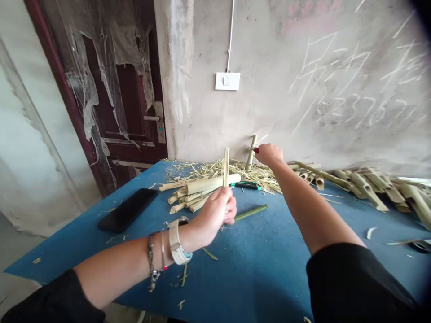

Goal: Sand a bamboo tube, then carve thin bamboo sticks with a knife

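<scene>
My left hand (218, 207) is closed round a pale split bamboo piece (226, 166), which points upward from the fist. Farther off to the right, my right hand (270, 154) grips a small knife by its red handle (257, 150). The thin blade reaches left across an upright green bamboo stick (251, 154); whether it touches the stick I cannot tell. A stack of peeled bamboo pieces (208, 185) lies just beyond my left hand. Beside it is a black and green cutter (247, 185). A thin green bamboo strip (252, 212) rests right of my left hand.
On the blue table (256, 264), a black phone (128, 210) lies at the left. Bamboo shavings (202, 170) are heaped along the wall. Several cut bamboo tubes (367, 186) lie at the back right, with a dark-handled tool (420, 245) at the right edge.
</scene>
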Demonstrator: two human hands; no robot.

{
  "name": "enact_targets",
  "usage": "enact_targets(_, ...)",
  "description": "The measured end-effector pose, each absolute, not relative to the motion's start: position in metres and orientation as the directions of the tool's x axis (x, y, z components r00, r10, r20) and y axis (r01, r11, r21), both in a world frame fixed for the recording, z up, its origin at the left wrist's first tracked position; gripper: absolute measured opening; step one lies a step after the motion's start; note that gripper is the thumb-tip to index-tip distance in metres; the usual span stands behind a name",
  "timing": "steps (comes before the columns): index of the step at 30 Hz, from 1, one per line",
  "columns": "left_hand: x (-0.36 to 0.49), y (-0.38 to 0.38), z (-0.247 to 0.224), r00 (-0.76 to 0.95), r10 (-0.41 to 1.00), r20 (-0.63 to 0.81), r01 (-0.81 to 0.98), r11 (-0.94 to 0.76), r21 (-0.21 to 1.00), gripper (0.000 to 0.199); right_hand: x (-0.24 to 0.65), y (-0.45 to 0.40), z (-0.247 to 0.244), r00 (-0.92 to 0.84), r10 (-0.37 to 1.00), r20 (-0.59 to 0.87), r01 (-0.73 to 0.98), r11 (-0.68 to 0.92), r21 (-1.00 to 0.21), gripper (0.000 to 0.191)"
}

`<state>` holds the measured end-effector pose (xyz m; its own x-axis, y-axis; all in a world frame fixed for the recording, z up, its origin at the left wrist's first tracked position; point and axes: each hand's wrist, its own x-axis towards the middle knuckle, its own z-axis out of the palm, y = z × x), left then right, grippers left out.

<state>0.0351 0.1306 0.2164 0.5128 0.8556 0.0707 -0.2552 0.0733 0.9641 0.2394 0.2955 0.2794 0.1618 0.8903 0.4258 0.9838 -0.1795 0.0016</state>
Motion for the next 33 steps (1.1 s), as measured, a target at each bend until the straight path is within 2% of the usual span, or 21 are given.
enact_targets(5, 0.013, 0.136, 0.214, 0.497, 0.865, 0.07, -0.223, 0.049, 0.974, 0.024, 0.224, 0.253, 0.263, 0.011, 0.902, 0.432, 1.0, -0.013, 0.002, 0.025)
enact_targets(9, 0.014, 0.135, 0.211, 0.505, 0.859, 0.084, -0.204, 0.025, 0.979, 0.022, 0.199, 0.197, 0.248, -0.229, 0.865, 0.446, 0.973, 0.201, 0.109, 0.016)
enact_targets(11, 0.018, 0.133, 0.211, 0.496, 0.862, 0.105, -0.188, -0.011, 0.982, 0.023, 0.192, 0.18, 0.241, -0.274, 0.856, 0.439, 0.962, 0.241, 0.13, 0.016)
enact_targets(14, 0.025, 0.135, 0.21, 0.47, 0.873, 0.133, -0.147, -0.072, 0.987, 0.025, 0.187, 0.179, 0.232, -0.241, 0.864, 0.442, 0.97, 0.207, 0.123, 0.018)
enact_targets(18, 0.033, 0.132, 0.201, 0.431, 0.895, 0.119, -0.143, -0.062, 0.988, 0.026, 0.19, 0.209, 0.236, -0.178, 0.878, 0.444, 0.983, 0.145, 0.109, 0.019)
enact_targets(20, 0.036, 0.121, 0.194, 0.462, 0.879, 0.116, -0.169, -0.041, 0.985, 0.026, 0.203, 0.229, 0.247, -0.099, 0.888, 0.449, 0.995, 0.076, 0.069, 0.023)
enact_targets(23, 0.037, 0.102, 0.185, 0.633, 0.763, 0.131, -0.212, 0.008, 0.977, 0.03, 0.237, 0.255, 0.266, 0.108, 0.877, 0.469, 0.994, -0.109, -0.026, 0.037)
enact_targets(26, 0.029, 0.099, 0.186, 0.543, 0.83, 0.13, -0.236, 0.002, 0.972, 0.031, 0.264, 0.268, 0.272, 0.202, 0.86, 0.468, 0.979, -0.183, -0.086, 0.041)
enact_targets(30, 0.013, 0.115, 0.195, 0.484, 0.867, 0.119, -0.19, -0.029, 0.981, 0.027, 0.25, 0.258, 0.259, 0.107, 0.891, 0.441, 0.994, -0.082, -0.075, 0.026)
enact_targets(33, 0.008, 0.124, 0.197, 0.466, 0.878, 0.108, -0.17, -0.031, 0.985, 0.027, 0.219, 0.233, 0.242, -0.089, 0.874, 0.478, 0.994, 0.112, -0.02, 0.02)
